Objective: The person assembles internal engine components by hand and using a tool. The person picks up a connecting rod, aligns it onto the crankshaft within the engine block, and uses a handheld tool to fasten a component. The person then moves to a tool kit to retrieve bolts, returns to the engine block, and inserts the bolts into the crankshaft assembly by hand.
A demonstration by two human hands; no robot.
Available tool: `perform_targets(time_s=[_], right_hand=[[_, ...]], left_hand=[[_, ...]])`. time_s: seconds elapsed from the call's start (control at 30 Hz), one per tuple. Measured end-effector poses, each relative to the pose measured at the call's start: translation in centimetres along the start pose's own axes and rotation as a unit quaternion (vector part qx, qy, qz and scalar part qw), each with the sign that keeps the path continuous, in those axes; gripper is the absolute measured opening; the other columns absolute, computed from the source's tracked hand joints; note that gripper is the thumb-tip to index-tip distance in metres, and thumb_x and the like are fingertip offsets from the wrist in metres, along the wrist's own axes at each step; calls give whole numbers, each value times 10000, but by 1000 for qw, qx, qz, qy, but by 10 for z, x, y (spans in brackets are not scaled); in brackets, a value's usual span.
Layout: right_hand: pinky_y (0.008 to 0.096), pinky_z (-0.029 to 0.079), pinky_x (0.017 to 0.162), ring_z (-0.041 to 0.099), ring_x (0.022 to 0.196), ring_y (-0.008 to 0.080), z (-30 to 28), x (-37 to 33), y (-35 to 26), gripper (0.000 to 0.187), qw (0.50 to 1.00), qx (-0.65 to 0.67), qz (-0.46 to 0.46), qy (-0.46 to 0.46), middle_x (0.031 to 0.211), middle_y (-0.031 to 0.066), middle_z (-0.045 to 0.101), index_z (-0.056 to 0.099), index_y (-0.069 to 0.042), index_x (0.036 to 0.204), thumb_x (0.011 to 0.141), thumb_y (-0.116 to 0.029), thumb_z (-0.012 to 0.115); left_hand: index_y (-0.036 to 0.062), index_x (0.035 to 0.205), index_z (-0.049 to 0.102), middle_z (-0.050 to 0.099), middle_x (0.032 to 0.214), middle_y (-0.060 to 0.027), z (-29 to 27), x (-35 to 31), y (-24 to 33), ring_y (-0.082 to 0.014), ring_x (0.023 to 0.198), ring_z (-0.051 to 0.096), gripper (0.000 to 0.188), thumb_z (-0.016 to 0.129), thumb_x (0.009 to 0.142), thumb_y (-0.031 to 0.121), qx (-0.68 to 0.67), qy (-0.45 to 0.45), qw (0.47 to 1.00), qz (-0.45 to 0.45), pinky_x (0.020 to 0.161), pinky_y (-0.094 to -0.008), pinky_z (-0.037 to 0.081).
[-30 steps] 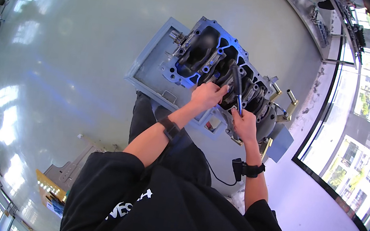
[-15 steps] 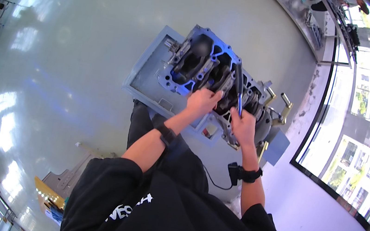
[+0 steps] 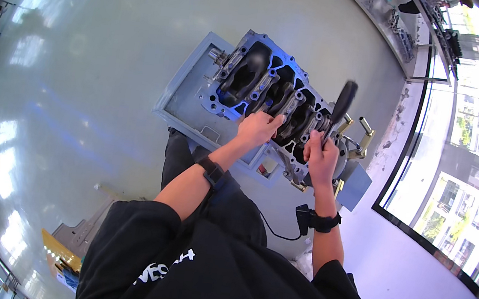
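One engine block (image 3: 285, 90): ahead, crank side up, over a grey tray (image 3: 183, 71).
Left hand (image 3: 256, 129): half-curled at its near edge; hold hidden.
Right hand (image 3: 322, 152): closed around a dark tool (image 3: 344, 100).
Tool work: seemingly around the bearing caps (image 3: 292, 103); next calls for left fingers clear.

Window (image 3: 472, 150): strong daylight, blown out to white in patches, well right of the right hand (image 3: 321, 157)
Floor (image 3: 99, 64): glossy, white glare streaks far left of the left hand (image 3: 257, 129)
Engine block (image 3: 291, 103): bluish sheen just beyond the left hand, cavities in dark shadow
Hand tool (image 3: 344, 101): soft with blur, past the right hand
Window frame (image 3: 420, 246): bent by fisheye, right of both hands
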State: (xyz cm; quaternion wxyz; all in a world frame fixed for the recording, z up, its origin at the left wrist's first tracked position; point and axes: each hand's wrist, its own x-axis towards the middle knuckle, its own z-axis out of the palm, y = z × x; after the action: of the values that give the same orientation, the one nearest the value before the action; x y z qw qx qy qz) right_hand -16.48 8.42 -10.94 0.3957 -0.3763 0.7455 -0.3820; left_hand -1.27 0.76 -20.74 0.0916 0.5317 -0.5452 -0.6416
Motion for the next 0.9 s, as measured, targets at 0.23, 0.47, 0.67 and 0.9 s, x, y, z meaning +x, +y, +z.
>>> perform_targets(time_s=[0.23,0.47,0.67,0.9], right_hand=[[347,390,482,483,469,156,0,-1,43,354,979,-186,-4,-84,541,146,541,607,61,744,910,-250,649],[324,403,494,531,507,120,7,-6,28,331,998,-54,-18,-33,528,71,546,639,46,792,933,-253,620],[391,433,510,582,503,255,-9,8,21,374,976,-209,-58,-13,554,171,552,617,48,717,898,-278,637],[294,301,452,375,520,48,-18,-46,7,372,993,46,-46,100,541,-34,433,526,-1,670,937,-234,637]], left_hand=[[86,613,692,623,543,-58,3,3,2,-224,605,668,629,466,894,602,8,10,1000,-3,653,-360,520],[74,627,692,626,551,-62,-3,-6,2,-216,594,662,641,454,907,600,9,-4,1000,0,643,-358,517],[52,632,680,602,529,-64,-3,4,4,-186,539,629,641,468,925,582,19,-12,1000,6,589,-330,504],[3,689,682,602,539,-74,-7,19,18,-153,506,592,592,494,943,504,89,-61,994,-7,572,-309,488]])
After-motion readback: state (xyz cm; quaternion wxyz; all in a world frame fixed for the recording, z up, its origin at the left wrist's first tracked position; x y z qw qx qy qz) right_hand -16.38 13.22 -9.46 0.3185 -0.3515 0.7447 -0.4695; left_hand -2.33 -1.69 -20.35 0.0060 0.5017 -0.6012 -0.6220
